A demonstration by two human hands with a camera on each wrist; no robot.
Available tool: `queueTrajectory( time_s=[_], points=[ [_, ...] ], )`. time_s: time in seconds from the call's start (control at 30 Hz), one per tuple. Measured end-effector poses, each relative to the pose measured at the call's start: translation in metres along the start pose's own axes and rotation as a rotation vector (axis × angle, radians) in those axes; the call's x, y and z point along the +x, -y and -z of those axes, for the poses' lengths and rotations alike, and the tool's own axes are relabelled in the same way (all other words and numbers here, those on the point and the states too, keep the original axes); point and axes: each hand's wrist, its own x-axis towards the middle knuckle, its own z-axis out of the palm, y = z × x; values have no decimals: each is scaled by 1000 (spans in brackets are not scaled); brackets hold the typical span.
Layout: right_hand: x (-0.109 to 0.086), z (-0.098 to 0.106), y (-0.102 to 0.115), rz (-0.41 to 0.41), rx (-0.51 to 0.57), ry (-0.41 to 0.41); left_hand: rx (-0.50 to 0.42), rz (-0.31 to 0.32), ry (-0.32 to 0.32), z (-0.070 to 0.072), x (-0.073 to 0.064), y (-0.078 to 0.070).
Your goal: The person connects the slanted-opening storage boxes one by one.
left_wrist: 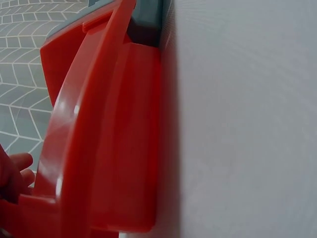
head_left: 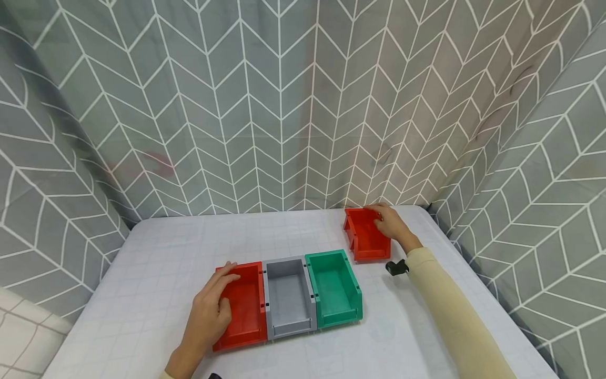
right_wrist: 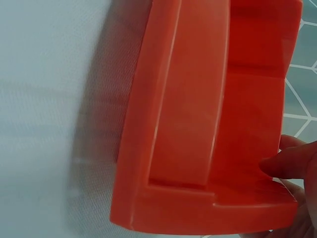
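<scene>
While the right hand (head_left: pixel 392 223) pinches the right wall of a separate red bin (head_left: pixel 366 237), thumb inside, at the far right of the white table (head_left: pixel 165 263), the left hand (head_left: pixel 208 310), well apart from it, lies with loosely extended fingers along the left side of a second red bin (head_left: pixel 246 305). This second bin is leftmost in a side-by-side row on the near part, with a gray bin (head_left: pixel 289 295) in the middle and a green bin (head_left: pixel 335 289) at right.
</scene>
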Motion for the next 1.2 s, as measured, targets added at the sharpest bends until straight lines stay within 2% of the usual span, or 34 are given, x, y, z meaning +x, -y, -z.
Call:
queueTrajectory(
  time_s=[0.2, 0.27, 0.3, 0.33, 0.37, 0.5, 0.57, 0.63, 0.7, 0.77, 0.83, 0.9, 1.07, 1.2],
  points=[
    [4, -10, 7, -20, 6, 50, -3, 18, -7, 7, -8, 2],
    [4, -13, 6, -40, 4, 90, -61, 27, -7, 9, -9, 2],
    [2, -14, 5, -53, 5, 110, -147, 43, -2, 11, -9, 2],
    [0, -14, 3, -65, 1, 126, -264, 67, -4, 13, -8, 1],
    [-2, -14, 1, -78, 4, 136, -421, 90, -11, 16, -5, 1],
    [-13, -6, -8, -109, 9, 120, -1227, 217, -94, 27, 12, -6],
    [-16, 0, -12, -109, 10, 108, -1576, 265, -142, 31, 20, -10],
    [-18, 4, -14, -105, 13, 110, -1863, 327, -186, 32, 25, -14],
    [-19, 8, -14, -102, 18, 113, -2106, 372, -233, 32, 29, -17],
    [-21, 12, -15, -105, 16, 114, -2269, 409, -290, 31, 32, -19],
    [-22, 14, -15, -113, 17, 113, -2355, 424, -340, 30, 35, -22],
    [-22, 14, -15, -113, 18, 116, -2397, 432, -384, 31, 36, -23],
    [-15, 9, -8, -89, 17, 125, -2441, 430, -464, 37, 30, -23],
    [-7, 2, 2, -96, -5, 96, -2452, 437, -480, 44, 24, -20]
  ],
)
